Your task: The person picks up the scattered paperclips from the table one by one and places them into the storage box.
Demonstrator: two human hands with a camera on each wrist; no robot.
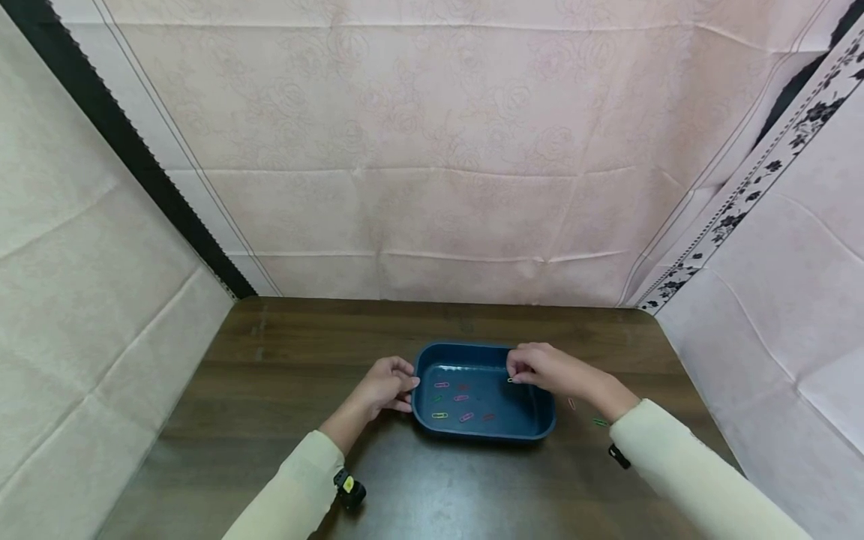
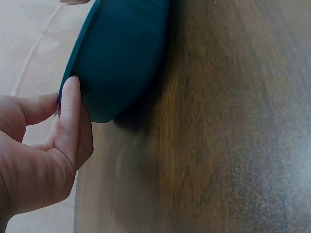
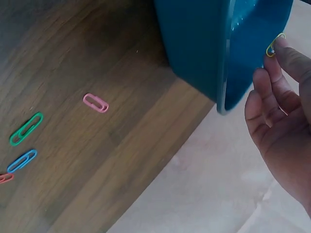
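A blue rectangular plastic tray (image 1: 482,434) stands on the wooden table. Its left rim is pinched between the thumb and fingers of my left hand (image 1: 386,388); the left wrist view shows this hand (image 2: 46,145) at the tray's outer wall (image 2: 121,53). Over the right part of the tray, my right hand (image 1: 545,367) pinches a yellow paper clip (image 3: 270,50) between thumb and fingertip. Several paper clips lie on the tray floor, among them a yellow one (image 1: 439,415) and a pink one (image 1: 442,385).
Right of the tray, loose paper clips lie on the table: pink (image 3: 95,103), green (image 3: 26,129), blue (image 3: 22,160) and a red one (image 3: 6,178) cut by the frame edge. Pale patterned cloth (image 1: 432,217) hangs behind the table (image 1: 283,420) and on both sides.
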